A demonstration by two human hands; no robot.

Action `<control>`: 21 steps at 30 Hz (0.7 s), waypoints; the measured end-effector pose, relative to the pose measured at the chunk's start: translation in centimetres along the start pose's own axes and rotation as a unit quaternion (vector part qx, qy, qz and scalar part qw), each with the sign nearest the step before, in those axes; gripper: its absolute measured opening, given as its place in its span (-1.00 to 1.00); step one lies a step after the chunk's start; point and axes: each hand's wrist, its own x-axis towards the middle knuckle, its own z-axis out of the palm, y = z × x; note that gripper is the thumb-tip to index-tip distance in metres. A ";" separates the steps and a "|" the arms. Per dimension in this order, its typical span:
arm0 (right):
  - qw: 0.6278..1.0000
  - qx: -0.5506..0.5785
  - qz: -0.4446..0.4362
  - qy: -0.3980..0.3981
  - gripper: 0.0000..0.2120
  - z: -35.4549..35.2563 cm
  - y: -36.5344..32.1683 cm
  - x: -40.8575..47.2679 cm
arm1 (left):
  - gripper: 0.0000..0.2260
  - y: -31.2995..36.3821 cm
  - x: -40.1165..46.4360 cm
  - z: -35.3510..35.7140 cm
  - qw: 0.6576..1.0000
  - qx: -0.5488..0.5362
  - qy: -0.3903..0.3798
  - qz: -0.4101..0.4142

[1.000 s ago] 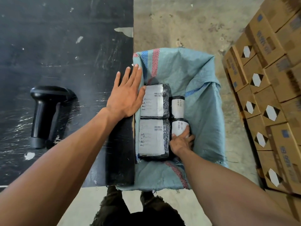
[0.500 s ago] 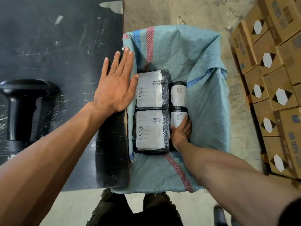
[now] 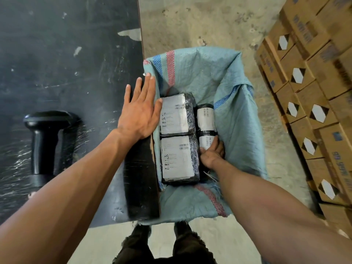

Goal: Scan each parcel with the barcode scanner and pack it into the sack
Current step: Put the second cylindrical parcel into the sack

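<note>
Blue woven sack [image 3: 234,119] was wedged right against the black table [image 3: 66,60] edge, four parcels packed inside, roomier on its right. The near small parcel [image 3: 206,142] was gripped by the right hand [image 3: 211,154]; the left hand [image 3: 140,113] was laid flat on the edge. The scanner [image 3: 46,141] was left lying on the table.

Black, scuffed tabletop [image 3: 66,54] filling nine to twelve o'clock, paint chipped near its far edge. Bare concrete floor [image 3: 200,21] at twelve. Stacked cardboard boxes [image 3: 312,88] with black-and-white diamond labels from one to four o'clock. Dark shoes [image 3: 163,242] at six, on the floor.
</note>
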 end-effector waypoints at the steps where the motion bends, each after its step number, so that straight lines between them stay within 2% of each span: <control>1: 1.000 -0.011 -0.014 -0.008 -0.18 -0.8 -0.6 -0.4 | -0.43 0.0 0.0 0.0 1.000 0.000 -0.001 -0.001; 4: 0.997 -0.026 -0.068 -0.008 -0.22 -3.0 -2.4 -2.1 | -0.43 0.0 0.0 0.0 1.000 0.003 -0.007 -0.004; 9: 0.990 -0.048 -0.127 0.037 -0.28 -4.8 -4.5 -6.9 | -0.40 0.0 -0.1 -0.3 1.000 0.002 -0.022 -0.007; 14: 0.976 -0.053 -0.189 0.095 -0.31 -5.5 -6.7 -12.7 | -0.39 -0.1 -0.9 -2.5 0.995 -0.078 -0.062 0.004; 18: 0.950 -0.043 -0.267 0.155 -0.40 -5.2 -10.6 -18.0 | -0.44 -3.0 -2.8 -6.7 0.998 -0.026 0.029 0.049; 21: 0.932 -0.052 -0.307 0.187 -0.45 -3.9 -14.5 -20.8 | -0.40 -7.0 -4.8 -10.1 0.993 -0.025 0.106 0.038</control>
